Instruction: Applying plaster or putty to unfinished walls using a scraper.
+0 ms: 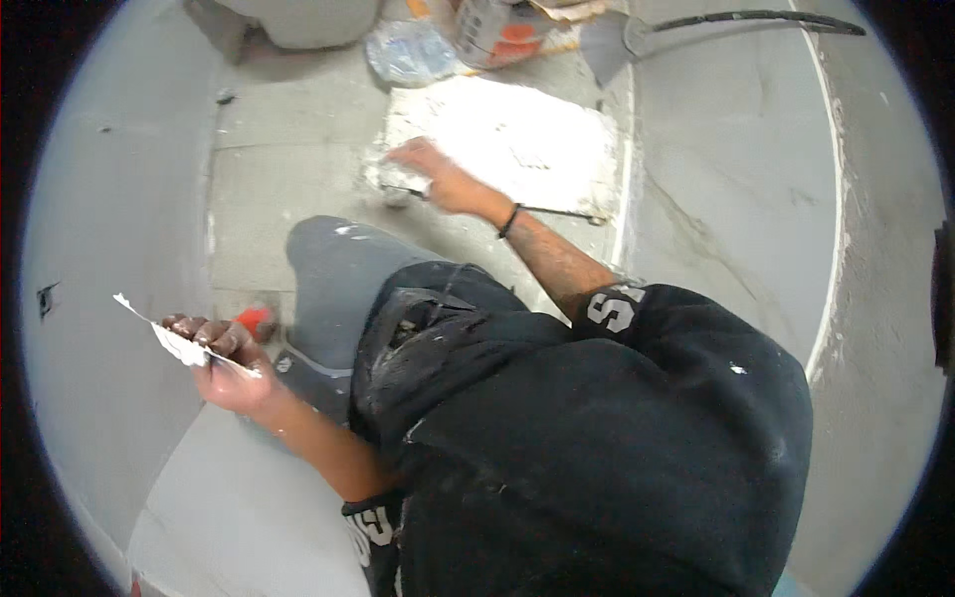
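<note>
My left hand (231,366) is out at the left, near the grey wall. Its fingers wrap round a thin flat scraper (179,344) smeared with white paste, and darker smears cover the fingertips. A red part (255,320) shows just behind those fingers; I cannot tell whether it belongs to the scraper. Ahead of me my right hand (438,177) stretches over the near left corner of a low rectangular platform (517,139) coated in white paste. The right fingers are extended and a little blurred, and nothing shows in them. Whether they touch the platform is unclear.
Beyond the platform lie a crumpled clear plastic bag (410,52), a bucket (492,35) with orange marks and a grey rounded object (298,20). A dark cable-like strip (746,18) runs at the far right. Grey walls (119,199) stand close on both sides.
</note>
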A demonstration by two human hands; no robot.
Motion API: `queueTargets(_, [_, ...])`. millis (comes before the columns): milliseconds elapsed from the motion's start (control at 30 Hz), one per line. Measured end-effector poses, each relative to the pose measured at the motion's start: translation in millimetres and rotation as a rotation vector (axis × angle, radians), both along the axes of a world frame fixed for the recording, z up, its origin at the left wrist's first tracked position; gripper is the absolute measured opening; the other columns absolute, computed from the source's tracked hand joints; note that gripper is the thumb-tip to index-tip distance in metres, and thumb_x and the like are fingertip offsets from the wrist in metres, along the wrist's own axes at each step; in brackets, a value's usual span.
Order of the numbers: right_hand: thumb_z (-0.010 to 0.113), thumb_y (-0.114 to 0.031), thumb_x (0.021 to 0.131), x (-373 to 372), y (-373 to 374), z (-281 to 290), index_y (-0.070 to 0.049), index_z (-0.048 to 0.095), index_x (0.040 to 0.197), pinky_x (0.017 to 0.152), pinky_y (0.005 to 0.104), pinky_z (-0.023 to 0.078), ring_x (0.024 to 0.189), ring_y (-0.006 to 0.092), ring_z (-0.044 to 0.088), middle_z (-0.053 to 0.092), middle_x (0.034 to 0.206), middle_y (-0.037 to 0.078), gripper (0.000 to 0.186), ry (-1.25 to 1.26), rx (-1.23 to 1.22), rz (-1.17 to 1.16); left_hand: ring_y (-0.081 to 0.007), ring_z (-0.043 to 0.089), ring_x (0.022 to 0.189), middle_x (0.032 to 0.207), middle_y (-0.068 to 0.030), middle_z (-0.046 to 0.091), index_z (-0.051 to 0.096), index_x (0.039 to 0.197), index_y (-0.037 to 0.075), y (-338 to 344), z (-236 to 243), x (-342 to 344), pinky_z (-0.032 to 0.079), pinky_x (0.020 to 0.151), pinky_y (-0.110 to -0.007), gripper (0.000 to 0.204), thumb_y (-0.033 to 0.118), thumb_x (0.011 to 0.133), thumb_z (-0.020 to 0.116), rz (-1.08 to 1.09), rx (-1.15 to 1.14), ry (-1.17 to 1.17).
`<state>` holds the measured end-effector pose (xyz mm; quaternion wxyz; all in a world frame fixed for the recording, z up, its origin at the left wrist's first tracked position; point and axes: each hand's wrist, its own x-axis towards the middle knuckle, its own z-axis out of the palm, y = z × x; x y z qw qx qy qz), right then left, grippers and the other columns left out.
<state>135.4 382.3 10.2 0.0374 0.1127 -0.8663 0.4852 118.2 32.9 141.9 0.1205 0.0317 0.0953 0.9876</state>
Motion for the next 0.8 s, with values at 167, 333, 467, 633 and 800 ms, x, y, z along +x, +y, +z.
queueTargets(167, [0.037,0.021,0.060,122,186,-85,-0.017,0.052,0.124,0.097,0.0392,0.043,0.106,0.0349,0.049,0.046,0.112,0.019,0.076,-0.403,0.315,-0.670,-0.0248,0.059,0.093,0.112,-0.0116,0.057,0.045,0.125,0.003,-25,-57,2,0.050,0.078,-0.035,0.035,0.005,0.090,0.044,-0.067,-0.107,-0.114])
queueTargets(333, [0.042,0.014,0.066,149,229,-102,-0.019,0.055,0.121,0.091,0.0384,0.045,0.104,0.0335,0.053,0.050,0.107,0.015,0.065,-0.534,0.607,-0.491,-0.0262,0.056,0.104,0.120,-0.0140,0.053,0.042,0.127,-0.005,-106,-122,9,0.049,0.089,-0.038,0.040,0.019,0.095,0.047,0.338,-1.857,0.248])
queueTargets(467, [0.046,0.009,0.073,131,207,-101,-0.021,0.058,0.116,0.089,0.0384,0.046,0.103,0.0293,0.055,0.053,0.110,0.010,0.054,-0.487,0.781,-0.321,-0.0275,0.055,0.107,0.121,-0.0151,0.053,0.040,0.130,-0.004,-129,-121,2,0.049,0.091,-0.040,0.044,0.018,0.094,0.050,0.231,-1.291,-0.088])
queueTargets(633, [0.049,0.005,0.074,114,192,-105,-0.019,0.062,0.111,0.089,0.0430,0.043,0.102,0.0277,0.055,0.057,0.109,0.005,0.047,-0.442,0.887,-0.215,-0.0265,0.054,0.110,0.121,-0.0155,0.054,0.044,0.126,-0.003,-130,-112,-7,0.045,0.095,-0.043,0.036,0.013,0.094,0.048,0.218,-0.614,-0.455])
queueTargets(800, [0.048,-0.006,0.085,108,224,-120,-0.024,0.062,0.112,0.090,0.0533,0.040,0.108,0.0264,0.054,0.056,0.113,0.003,0.035,-0.513,1.041,0.037,-0.0259,0.054,0.111,0.121,-0.0146,0.056,0.047,0.124,-0.002,-118,-118,-18,0.046,0.094,-0.044,0.033,0.011,0.093,0.048,0.138,-0.461,-0.339])
